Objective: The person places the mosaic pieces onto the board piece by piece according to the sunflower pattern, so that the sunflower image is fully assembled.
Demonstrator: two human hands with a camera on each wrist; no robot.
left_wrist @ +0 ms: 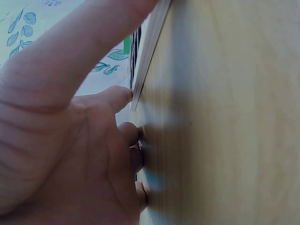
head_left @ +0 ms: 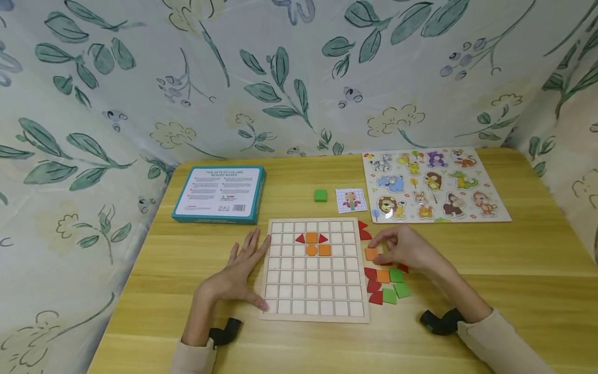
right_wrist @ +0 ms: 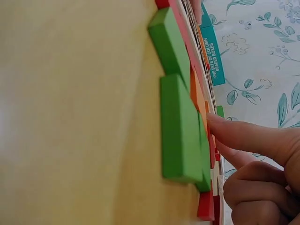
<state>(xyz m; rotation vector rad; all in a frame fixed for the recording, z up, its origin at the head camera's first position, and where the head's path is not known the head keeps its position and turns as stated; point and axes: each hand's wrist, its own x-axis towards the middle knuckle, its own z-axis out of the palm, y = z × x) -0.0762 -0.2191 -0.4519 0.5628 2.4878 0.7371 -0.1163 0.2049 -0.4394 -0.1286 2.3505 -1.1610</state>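
Observation:
A wooden grid board (head_left: 280,280) lies on the table with two orange square tiles (head_left: 311,237), an orange round tile (head_left: 311,250) and two red triangles (head_left: 300,239) in its upper cells. My left hand (head_left: 230,280) is spread at the board's left side, thumb on the lower left corner and index finger at the upper edge. To the right of the board, my right hand (head_left: 408,252) pinches an orange square tile (head_left: 371,254) between thumb and index finger. Loose red pieces (head_left: 374,286) and green tiles (head_left: 390,296) lie just below that hand; some are partly under it.
Behind the board are a green block (head_left: 321,196) and a small pattern card (head_left: 351,200). A teal-edged box (head_left: 218,195) lies at the back left, an animal puzzle board (head_left: 434,184) at the back right. A patterned cloth (head_left: 289,78) hangs behind the table.

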